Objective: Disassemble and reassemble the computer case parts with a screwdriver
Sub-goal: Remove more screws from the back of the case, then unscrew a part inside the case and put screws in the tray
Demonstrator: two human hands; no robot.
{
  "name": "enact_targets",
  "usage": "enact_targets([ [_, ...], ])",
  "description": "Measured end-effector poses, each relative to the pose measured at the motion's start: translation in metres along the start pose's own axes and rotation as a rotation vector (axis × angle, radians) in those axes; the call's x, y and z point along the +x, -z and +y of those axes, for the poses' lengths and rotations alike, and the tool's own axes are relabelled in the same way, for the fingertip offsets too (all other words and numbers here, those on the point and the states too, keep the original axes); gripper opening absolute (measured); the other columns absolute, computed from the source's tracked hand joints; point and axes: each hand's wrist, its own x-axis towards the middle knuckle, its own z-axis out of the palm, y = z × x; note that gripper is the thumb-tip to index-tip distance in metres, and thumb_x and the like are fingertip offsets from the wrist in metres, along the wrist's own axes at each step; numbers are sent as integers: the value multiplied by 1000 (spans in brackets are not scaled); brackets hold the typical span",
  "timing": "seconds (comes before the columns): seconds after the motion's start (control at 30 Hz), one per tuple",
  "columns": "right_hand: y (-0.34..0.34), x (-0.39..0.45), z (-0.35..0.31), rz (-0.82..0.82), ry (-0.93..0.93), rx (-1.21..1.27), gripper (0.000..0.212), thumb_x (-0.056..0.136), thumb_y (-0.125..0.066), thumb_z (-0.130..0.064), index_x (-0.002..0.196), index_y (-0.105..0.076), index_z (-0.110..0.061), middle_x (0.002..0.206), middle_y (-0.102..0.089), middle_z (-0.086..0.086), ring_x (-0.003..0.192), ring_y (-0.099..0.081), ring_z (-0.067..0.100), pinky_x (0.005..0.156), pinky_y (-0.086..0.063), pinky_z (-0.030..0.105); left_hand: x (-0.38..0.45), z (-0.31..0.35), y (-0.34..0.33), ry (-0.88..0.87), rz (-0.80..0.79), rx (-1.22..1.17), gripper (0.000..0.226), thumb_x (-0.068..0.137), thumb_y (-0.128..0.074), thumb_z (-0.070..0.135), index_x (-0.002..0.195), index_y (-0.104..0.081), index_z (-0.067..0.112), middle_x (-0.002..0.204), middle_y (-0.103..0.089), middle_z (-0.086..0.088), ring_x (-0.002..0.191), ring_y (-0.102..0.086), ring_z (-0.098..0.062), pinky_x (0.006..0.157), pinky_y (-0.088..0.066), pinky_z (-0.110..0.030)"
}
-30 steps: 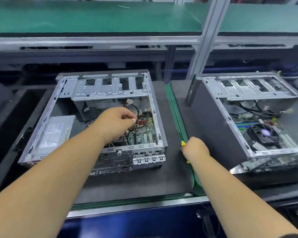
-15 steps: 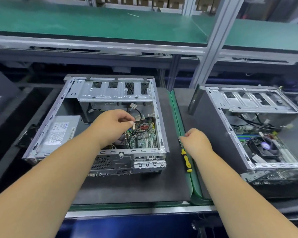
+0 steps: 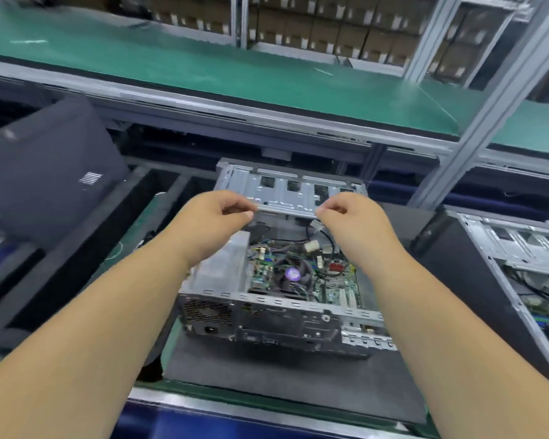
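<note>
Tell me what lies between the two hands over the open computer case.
In the head view, the front edge of the metal drive bracket spans the gap between the left hand and right hand; each hand pinches one end.

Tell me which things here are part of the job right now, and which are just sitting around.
In the job:
- open computer case
- metal drive bracket across its far end
- left hand, at the bracket's near edge
- right hand, at the same edge

Lying about:
- second open case, at right
- dark side panel, leaning at left
- cardboard boxes on the back shelf
</note>
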Motion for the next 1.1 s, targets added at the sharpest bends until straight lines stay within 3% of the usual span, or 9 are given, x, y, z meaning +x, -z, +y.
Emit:
enact_targets([
  [0.17,-59,10,-55,-63,4,37,17,91,-63,-33,76,-66,-26,71,-64,-11,70,-59,11,64,-42,28,6,-39,72,9,13,69,12,91,-64,30,97,-72,37,93,-70,22,86,-60,11,70,-43,-13],
  [0.3,-107,23,-98,-86,-5,34,17,90,-64,-33,75,-67,-26,66,-62,-13,64,-57,7,59,-39,26,21,-85,133,88,50,132,12,90,-64,31,98,-72,36,97,-68,19,92,-61,2,75,-43,-19],
  [0.5,-166,36,-137,-111,-64,65,17,90,-62,-34,76,-67,-26,72,-65,-9,60,-56,13,60,-42,27,56,-164,186,287,12,162,13,86,-64,32,77,-71,27,89,-73,9,91,-68,-17,87,-52,-34],
  [0.6,-185,38,-147,-106,-113,34,15,90,-60,-37,79,-67,-31,79,-70,-8,68,-63,14,60,-45,27,73,-195,184,339,-100,246,13,86,-66,40,78,-66,30,97,-71,8,95,-66,-17,94,-51,-39],
  [0.7,-197,38,-153,-100,-161,25,14,91,-60,-37,82,-67,-29,83,-70,-7,78,-66,16,62,-47,29,86,-219,171,371,-212,406,20,86,-66,46,92,-66,27,99,-66,6,97,-62,-18,89,-50,-33],
  [0.77,-203,38,-155,-94,-190,18,13,91,-60,-37,83,-67,-30,85,-69,-9,80,-66,16,65,-48,30,93,-230,160,364,-317,571,37,88,-63,50,109,-67,21,105,-66,0,101,-59,-21,84,-45,-30],
  [0.87,-208,36,-155,-85,-228,16,14,91,-60,-38,83,-68,-29,86,-69,-8,81,-66,16,66,-48,30,101,-240,141,402,-439,710,53,89,-60,55,116,-61,10,112,-65,-7,105,-60,-27,79,-44,-31],
  [1.0,-205,32,-154,-48,-261,34,15,91,-61,-37,82,-68,-28,84,-70,-7,81,-67,17,63,-46,28,106,-251,126,430,-443,700,35,88,-63,44,85,-54,10,78,-56,-2,81,-58,-24,64,-41,-29],
  [1.1,-201,30,-153,-17,-262,34,16,90,-61,-35,78,-68,-27,81,-70,-3,74,-65,18,63,-48,29,108,-252,121,397,-463,733,31,86,-59,41,73,-48,15,75,-54,-2,74,-54,-22,61,-40,-30],
])
